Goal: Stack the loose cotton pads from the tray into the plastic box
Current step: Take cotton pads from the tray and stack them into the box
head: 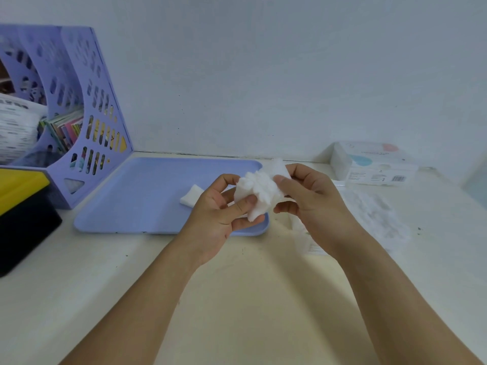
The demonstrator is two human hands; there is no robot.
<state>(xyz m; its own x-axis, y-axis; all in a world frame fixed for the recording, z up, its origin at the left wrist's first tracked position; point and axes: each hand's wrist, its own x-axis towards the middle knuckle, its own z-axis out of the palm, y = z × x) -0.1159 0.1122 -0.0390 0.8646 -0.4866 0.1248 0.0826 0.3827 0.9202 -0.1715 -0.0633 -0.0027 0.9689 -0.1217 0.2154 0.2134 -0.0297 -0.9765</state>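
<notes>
Both hands are up over the near right corner of the tray: the left hand (224, 206) and right hand (308, 196) each pinch one uneven bunch of cotton pads (259, 192) between thumb and fingers, pads fanned out and messy. One loose pad (190, 198) is left lying on the lilac tray (137, 196), just left of the hands. The plastic box (374, 164) sits far right by the wall; it has a barcode and print too blurry to read. A lilac file rack (87, 106) stands far left. Plenty of bare desk (237, 285) near the person.
</notes>
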